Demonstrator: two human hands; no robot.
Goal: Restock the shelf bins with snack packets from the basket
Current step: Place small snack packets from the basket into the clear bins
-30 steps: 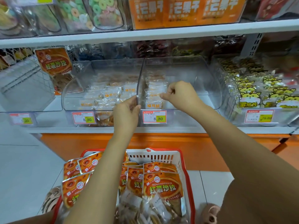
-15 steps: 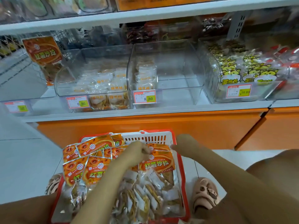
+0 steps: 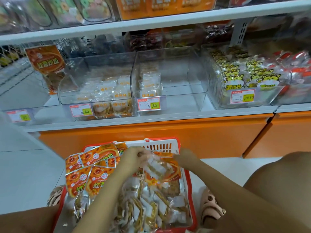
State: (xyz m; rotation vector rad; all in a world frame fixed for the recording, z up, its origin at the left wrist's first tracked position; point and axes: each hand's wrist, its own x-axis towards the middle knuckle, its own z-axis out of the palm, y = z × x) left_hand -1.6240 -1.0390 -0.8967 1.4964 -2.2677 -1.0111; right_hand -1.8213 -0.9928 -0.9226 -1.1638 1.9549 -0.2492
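Basket [image 3: 158, 146]: red and white, on the floor below the shelf [image 3: 151, 118] edge.
Orange packets [image 3: 99, 156]: piled along the basket's left edge and far left corner, some overhanging the rim.
Small clear packets [image 3: 148, 207]: heaped across the basket's middle and near edge.
Left hand [image 3: 135, 156]: over the basket's far edge, fingers curled, pinching a clear packet [image 3: 156, 167] that hangs above the heap.
Right hand [image 3: 186, 157]: at the basket's far right corner, blurred; we cannot tell its grip.
Left bin [image 3: 70, 88]: clear, at the shelf's front edge, partly filled with clear packets; price tag [image 3: 81, 110] on its front.
Middle bin [image 3: 185, 76]: touching the left bin; we log one row of packets along its left wall.
Right bin [image 3: 217, 91]: beside the middle bin, holding yellow cat-printed packets.
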